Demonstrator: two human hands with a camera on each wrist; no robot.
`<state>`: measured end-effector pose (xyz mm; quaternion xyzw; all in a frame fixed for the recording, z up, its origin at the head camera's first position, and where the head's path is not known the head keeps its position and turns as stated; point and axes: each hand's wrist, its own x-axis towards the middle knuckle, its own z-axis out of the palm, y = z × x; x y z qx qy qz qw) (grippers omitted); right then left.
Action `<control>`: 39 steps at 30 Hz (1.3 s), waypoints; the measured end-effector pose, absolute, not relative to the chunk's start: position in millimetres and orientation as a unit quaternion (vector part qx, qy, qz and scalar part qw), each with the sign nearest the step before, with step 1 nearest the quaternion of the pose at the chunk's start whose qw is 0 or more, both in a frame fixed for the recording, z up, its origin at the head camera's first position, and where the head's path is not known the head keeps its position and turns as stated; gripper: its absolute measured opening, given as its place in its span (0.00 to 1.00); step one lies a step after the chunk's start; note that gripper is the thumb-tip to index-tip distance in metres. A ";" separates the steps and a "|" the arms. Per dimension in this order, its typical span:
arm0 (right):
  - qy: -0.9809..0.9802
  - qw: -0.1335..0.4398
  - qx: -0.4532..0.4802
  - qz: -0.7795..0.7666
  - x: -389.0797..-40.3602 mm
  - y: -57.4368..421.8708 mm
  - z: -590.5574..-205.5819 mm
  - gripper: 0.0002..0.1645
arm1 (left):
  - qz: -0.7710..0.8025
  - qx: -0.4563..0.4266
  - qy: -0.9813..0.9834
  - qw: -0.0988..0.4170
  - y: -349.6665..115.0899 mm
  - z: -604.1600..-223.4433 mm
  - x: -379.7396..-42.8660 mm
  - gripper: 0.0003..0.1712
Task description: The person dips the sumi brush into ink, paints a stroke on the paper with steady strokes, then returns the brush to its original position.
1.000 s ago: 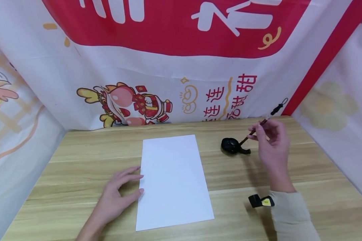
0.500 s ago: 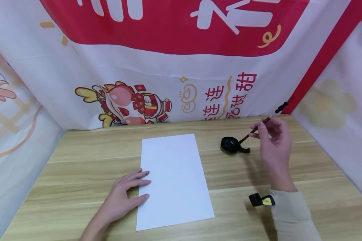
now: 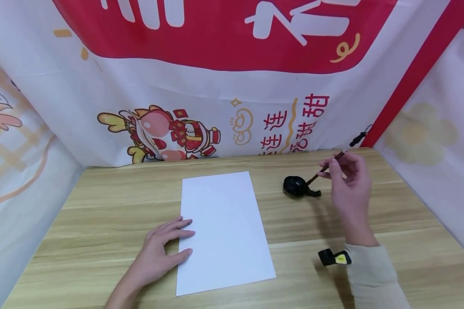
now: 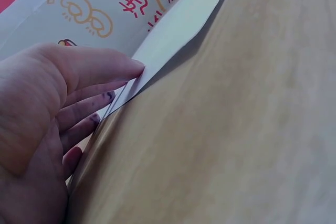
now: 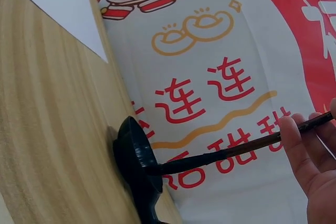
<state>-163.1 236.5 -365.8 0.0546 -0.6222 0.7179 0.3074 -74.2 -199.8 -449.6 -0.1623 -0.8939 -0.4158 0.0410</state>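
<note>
A blank sheet of white paper (image 3: 224, 231) lies on the wooden table. My left hand (image 3: 158, 253) rests its fingertips on the paper's left edge, fingers spread and nearly straight; the left wrist view shows the thumb (image 4: 115, 68) on the sheet's border. My right hand (image 3: 349, 180) pinches a dark brown writing brush (image 3: 325, 166) by its shaft, tilted, with a black loop at its top end. In the right wrist view the brush's black tip (image 5: 173, 167) dips into a small black ink dish (image 5: 136, 156). That dish has a short curved stem and stands right of the paper.
A black wrist camera with a yellow label (image 3: 334, 257) sticks out from the beige right sleeve (image 3: 375, 274). Behind the table (image 3: 112, 197) hangs a printed white and red cloth (image 3: 216, 98), and more printed cloth (image 3: 433, 141) closes off both sides.
My left hand has moved right, from beside the paper's edge onto it. My right hand shifts slightly with the brush, whose tip stays at the ink dish.
</note>
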 end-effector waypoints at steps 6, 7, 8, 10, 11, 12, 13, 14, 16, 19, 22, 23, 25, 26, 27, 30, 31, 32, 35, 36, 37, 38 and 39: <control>-0.616 0.324 0.073 0.714 -160.8 234.9 -362.0 0.12 | -0.421 -0.154 -0.894 0.031 -199.6 -450.0 -74.9 0.22; -0.620 0.323 0.075 0.711 -160.9 233.7 -362.2 0.12 | -0.422 -0.152 -0.894 0.029 -199.6 -450.2 -75.0 0.22; -0.624 0.322 0.076 0.708 -161.0 232.4 -362.9 0.11 | -0.422 -0.151 -0.894 0.027 -199.5 -450.4 -75.1 0.22; -0.631 0.317 0.076 0.704 -161.4 229.7 -364.7 0.11 | -0.422 -0.149 -0.894 0.024 -199.3 -450.7 -75.2 0.22; -0.634 0.315 0.075 0.703 -161.8 228.7 -365.6 0.11 | -0.423 -0.149 -0.894 0.023 -199.2 -450.8 -75.2 0.22; -0.637 0.313 0.073 0.700 -162.0 227.9 -366.3 0.11 | -0.422 -0.148 -0.894 0.022 -199.0 -450.8 -75.3 0.22; -0.641 0.311 0.069 0.698 -162.2 227.4 -366.9 0.11 | -0.422 -0.147 -0.894 0.022 -198.9 -450.8 -75.3 0.22; -0.640 0.310 0.067 0.700 -162.6 227.4 -367.3 0.11 | -0.422 -0.147 -0.894 0.021 -198.9 -450.8 -75.3 0.22; -0.640 0.309 0.061 0.701 -162.9 228.4 -367.5 0.10 | -0.422 -0.147 -0.894 0.021 -198.7 -450.6 -75.4 0.22; -0.638 0.316 0.054 0.701 -163.0 231.2 -366.4 0.11 | -0.421 -0.147 -0.895 0.022 -198.6 -450.2 -75.5 0.22; -0.631 0.325 0.061 0.702 -162.7 233.4 -364.7 0.13 | -0.421 -0.148 -0.895 0.024 -198.7 -450.1 -75.4 0.22; -0.627 0.327 0.065 0.704 -162.8 233.7 -364.2 0.13 | -0.421 -0.147 -0.895 0.025 -198.7 -450.1 -75.3 0.22; -0.625 0.327 0.072 0.705 -162.7 233.7 -363.4 0.13 | -0.421 -0.147 -0.895 0.025 -198.7 -450.2 -75.2 0.22; -0.625 0.326 0.076 0.705 -162.6 233.6 -363.3 0.12 | -0.422 -0.147 -0.894 0.025 -198.6 -450.2 -75.0 0.22; -0.626 0.324 0.079 0.705 -162.6 233.5 -363.4 0.12 | -0.423 -0.147 -0.894 0.025 -198.5 -450.2 -74.9 0.22; -0.629 0.323 0.081 0.703 -162.2 233.7 -363.8 0.11 | -0.427 -0.147 -0.892 0.022 -198.1 -450.1 -74.8 0.21; -0.628 0.322 0.080 0.704 -162.0 234.0 -363.9 0.11 | -0.428 -0.147 -0.891 0.021 -197.9 -450.0 -74.9 0.21; -0.627 0.322 0.079 0.705 -161.9 234.4 -364.1 0.11 | -0.429 -0.148 -0.891 0.020 -197.8 -450.0 -75.0 0.21; -0.621 0.322 0.072 0.711 -161.5 235.3 -364.0 0.10 | -0.429 -0.147 -0.891 0.019 -197.9 -449.9 -75.2 0.21; -0.620 0.321 0.071 0.712 -161.5 235.6 -363.9 0.10 | -0.428 -0.147 -0.891 0.019 -198.1 -450.0 -75.2 0.21; -0.619 0.321 0.073 0.713 -161.5 235.7 -363.6 0.11 | -0.428 -0.146 -0.892 0.019 -198.3 -450.2 -75.2 0.21; -0.619 0.321 0.075 0.713 -161.5 235.8 -363.4 0.12 | -0.427 -0.146 -0.892 0.019 -198.6 -450.5 -75.2 0.21; -0.618 0.322 0.078 0.713 -161.5 235.8 -362.9 0.12 | -0.427 -0.146 -0.892 0.019 -198.9 -450.8 -75.4 0.21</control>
